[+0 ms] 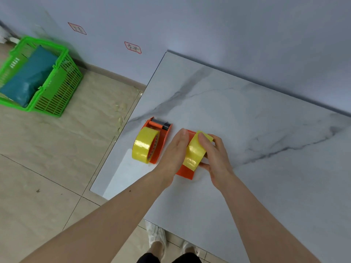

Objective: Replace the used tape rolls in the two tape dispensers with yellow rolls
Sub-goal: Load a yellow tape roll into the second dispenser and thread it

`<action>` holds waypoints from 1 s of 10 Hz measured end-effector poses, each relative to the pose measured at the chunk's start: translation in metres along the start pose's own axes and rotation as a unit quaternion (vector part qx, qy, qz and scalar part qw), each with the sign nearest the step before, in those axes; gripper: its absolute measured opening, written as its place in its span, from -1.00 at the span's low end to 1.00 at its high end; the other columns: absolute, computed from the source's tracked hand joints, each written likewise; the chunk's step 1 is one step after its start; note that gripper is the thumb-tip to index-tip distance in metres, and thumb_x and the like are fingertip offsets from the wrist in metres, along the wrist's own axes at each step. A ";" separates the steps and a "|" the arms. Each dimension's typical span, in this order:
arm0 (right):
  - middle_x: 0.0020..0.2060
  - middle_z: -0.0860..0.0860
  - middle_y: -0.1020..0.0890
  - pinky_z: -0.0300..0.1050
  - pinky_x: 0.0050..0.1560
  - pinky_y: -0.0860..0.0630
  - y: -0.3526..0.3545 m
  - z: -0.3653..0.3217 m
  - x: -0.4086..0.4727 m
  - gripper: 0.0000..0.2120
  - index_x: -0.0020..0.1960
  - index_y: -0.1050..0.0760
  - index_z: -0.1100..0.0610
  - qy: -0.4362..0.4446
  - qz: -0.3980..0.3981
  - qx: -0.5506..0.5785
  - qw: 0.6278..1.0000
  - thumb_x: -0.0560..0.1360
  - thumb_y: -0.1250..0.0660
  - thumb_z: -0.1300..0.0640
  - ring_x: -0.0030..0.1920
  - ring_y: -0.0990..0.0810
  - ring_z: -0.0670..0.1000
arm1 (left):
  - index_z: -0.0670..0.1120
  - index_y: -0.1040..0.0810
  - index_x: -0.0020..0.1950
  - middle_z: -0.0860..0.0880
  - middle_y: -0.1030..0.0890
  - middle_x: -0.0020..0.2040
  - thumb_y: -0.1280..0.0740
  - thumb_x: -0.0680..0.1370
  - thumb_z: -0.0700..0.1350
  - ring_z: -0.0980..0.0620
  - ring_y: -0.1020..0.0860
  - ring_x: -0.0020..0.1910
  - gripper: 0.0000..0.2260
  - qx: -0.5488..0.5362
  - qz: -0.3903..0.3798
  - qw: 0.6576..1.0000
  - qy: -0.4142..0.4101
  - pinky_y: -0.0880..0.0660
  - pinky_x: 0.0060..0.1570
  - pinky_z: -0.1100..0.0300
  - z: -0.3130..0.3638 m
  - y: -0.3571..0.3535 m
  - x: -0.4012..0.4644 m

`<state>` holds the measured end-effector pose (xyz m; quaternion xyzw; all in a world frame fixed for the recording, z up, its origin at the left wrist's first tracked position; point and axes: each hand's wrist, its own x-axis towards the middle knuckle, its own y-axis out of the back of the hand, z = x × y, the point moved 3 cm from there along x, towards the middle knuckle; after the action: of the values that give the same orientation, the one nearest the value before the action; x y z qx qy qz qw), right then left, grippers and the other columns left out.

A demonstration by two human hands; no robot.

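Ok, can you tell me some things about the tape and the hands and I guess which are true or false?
1. Both tape dispensers are orange. True: the left dispenser and the right dispenser are orange.
2. The left dispenser holds a blue roll. False: a yellow roll sits in it.
3. The right hand pinches yellow tape. True.
4. The left hand is down on the floor. False: it is by the right dispenser on the table.
5. The green basket stands on the table. False: it is on the floor, holding a teal bag.
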<state>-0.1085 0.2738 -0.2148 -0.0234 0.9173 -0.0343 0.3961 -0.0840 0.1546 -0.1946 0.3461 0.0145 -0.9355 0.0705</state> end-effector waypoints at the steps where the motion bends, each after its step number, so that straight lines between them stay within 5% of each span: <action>1: 0.17 0.02 -0.61 0.13 0.22 -0.58 -0.002 0.002 0.001 -0.59 0.32 -0.44 0.03 0.017 0.000 0.004 1.000 0.53 -0.38 -0.06 0.10 -0.65 0.01 | 0.21 -0.13 0.55 0.35 -0.21 0.39 -0.02 0.64 0.23 0.31 -0.19 0.38 -0.53 0.012 -0.006 1.000 -0.023 -0.17 0.40 0.22 -0.004 0.001 0.004; 2: 0.30 -0.02 -0.53 0.08 0.26 -0.55 -0.008 0.007 0.005 -0.41 0.44 -0.35 -0.08 0.031 -0.003 -0.017 0.999 0.47 -0.40 -0.18 0.20 -0.60 -0.03 | 0.23 -0.19 0.53 0.46 -0.24 0.29 -0.03 0.65 0.19 0.27 -0.21 0.45 -0.57 0.015 0.002 0.999 -0.035 -0.18 0.51 0.07 -0.007 0.000 0.008; 3: 0.39 -0.07 -0.41 0.06 0.33 -0.48 -0.016 0.014 0.006 -0.25 0.49 -0.26 -0.19 0.034 0.011 -0.038 0.999 0.35 -0.34 -0.34 0.31 -0.51 -0.04 | 0.25 -0.30 0.48 0.74 -0.24 -0.02 -0.04 0.65 0.20 0.27 -0.30 0.40 -0.61 -0.007 0.006 1.000 -0.029 -0.24 0.49 0.06 -0.007 -0.004 0.008; 4: 0.40 -0.09 -0.37 0.05 0.39 -0.41 -0.022 0.017 0.006 -0.35 0.51 -0.22 -0.18 0.047 0.028 -0.047 0.997 0.47 -0.24 -0.29 0.34 -0.45 -0.04 | 0.28 -0.30 0.46 0.70 -0.31 0.12 -0.04 0.64 0.22 0.27 -0.33 0.38 -0.62 -0.027 0.010 0.999 -0.026 -0.26 0.47 0.07 -0.012 -0.010 0.006; 5: 0.38 -0.10 -0.41 0.07 0.41 -0.36 -0.026 0.016 0.003 -0.44 0.47 -0.28 -0.15 0.075 0.070 -0.074 0.992 0.51 -0.14 -0.30 0.35 -0.41 -0.04 | 0.25 -0.20 0.52 0.27 -0.30 0.49 -0.07 0.61 0.27 0.24 -0.29 0.46 -0.53 -0.035 0.005 0.999 -0.017 -0.21 0.50 0.06 -0.018 -0.012 0.006; 7: 0.29 -0.16 -0.34 -0.04 0.41 -0.33 -0.026 0.021 -0.005 -0.58 0.45 -0.30 -0.09 0.103 0.119 -0.109 0.982 0.63 -0.06 -0.16 0.32 -0.39 -0.08 | 0.13 -0.28 0.53 0.21 -0.38 0.46 -0.10 0.63 0.19 0.26 -0.35 0.41 -0.54 -0.026 0.004 0.999 -0.040 -0.28 0.43 0.21 -0.022 -0.012 0.003; 8: 0.17 -0.18 -0.40 -0.06 0.36 -0.38 -0.025 0.027 -0.009 -0.64 0.41 -0.35 -0.07 0.118 0.140 -0.116 0.976 0.65 -0.07 -0.09 0.20 -0.43 -0.12 | 0.21 -0.37 0.44 0.37 -0.54 0.19 -0.11 0.65 0.14 0.40 -0.46 0.22 -0.65 -0.008 0.010 0.999 -0.049 -0.40 0.27 0.29 -0.030 -0.013 0.000; 9: 0.28 -0.10 -0.38 -0.21 0.23 -0.42 -0.027 0.038 -0.010 -0.62 0.44 -0.32 -0.06 0.130 0.140 -0.120 0.974 0.65 -0.08 -0.08 0.15 -0.45 -0.25 | 0.35 -0.46 0.18 0.43 -0.60 0.03 -0.09 0.66 0.11 0.44 -0.52 0.11 -0.79 0.002 0.018 0.998 -0.061 -0.45 0.11 0.40 -0.038 -0.013 -0.002; 10: 0.31 -0.06 -0.40 -0.34 0.11 -0.35 -0.028 0.047 -0.007 -0.61 0.44 -0.33 -0.05 0.137 0.145 -0.143 0.969 0.64 -0.08 -0.08 0.09 -0.33 -0.50 | 0.22 -0.45 0.36 0.20 -0.63 0.18 -0.09 0.64 0.18 0.27 -0.55 0.21 -0.67 0.000 0.024 0.997 -0.068 -0.49 0.26 0.18 -0.048 -0.011 -0.001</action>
<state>-0.0692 0.2439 -0.2390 0.0586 0.9519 0.1520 0.2596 -0.0540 0.1696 -0.2305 0.2821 0.0014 -0.9548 0.0938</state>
